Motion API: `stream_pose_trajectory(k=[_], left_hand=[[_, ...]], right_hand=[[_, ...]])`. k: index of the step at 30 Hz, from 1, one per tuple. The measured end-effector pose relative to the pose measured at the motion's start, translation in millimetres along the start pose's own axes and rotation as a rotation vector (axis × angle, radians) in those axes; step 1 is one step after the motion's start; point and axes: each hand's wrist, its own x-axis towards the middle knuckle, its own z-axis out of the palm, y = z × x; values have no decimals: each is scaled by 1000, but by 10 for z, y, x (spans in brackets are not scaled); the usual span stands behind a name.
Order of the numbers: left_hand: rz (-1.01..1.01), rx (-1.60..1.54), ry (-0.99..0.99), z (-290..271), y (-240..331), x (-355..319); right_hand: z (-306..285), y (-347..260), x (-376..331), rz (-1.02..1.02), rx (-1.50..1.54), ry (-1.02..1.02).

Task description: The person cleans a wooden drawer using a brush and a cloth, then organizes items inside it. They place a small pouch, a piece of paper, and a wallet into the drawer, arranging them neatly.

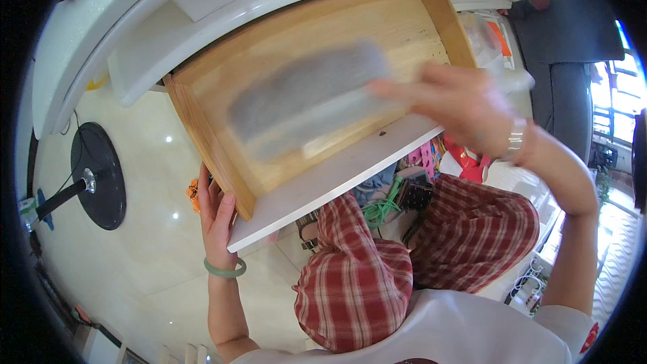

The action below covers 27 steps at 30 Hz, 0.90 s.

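Against the drawer's (303,197) near left corner, steady bracing looks best for these strokes — the left hand (218,219) rests there half-open, thumb apart from fingers. Over the drawer's middle, a motion-blurred grey brush-like tool (306,87) should travel flat and even; contact I cannot tell. Above the near right corner, the right hand (461,104) — fingers closed — grips it.

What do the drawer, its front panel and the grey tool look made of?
Drawer: apparently wood, smooth, by its yellowish tone and grain. Front panel: possibly painted board, smooth white, no visible grain. Grey tool: perhaps bristle or fabric; blur hides its texture.
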Motion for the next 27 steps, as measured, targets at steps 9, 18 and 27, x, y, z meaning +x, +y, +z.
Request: stream_pose_trajectory(k=[9,18,27], left_hand=[[5,-28,-29,-28,-28,14],[36,-11,-21,-24,-28,14],[11,66,-52,12,-41,54]], right_hand=[[221,365,99,168,-376,-85],[-529,373,-946,465,-375,-184],[229,603,-214,256,-408,-30]])
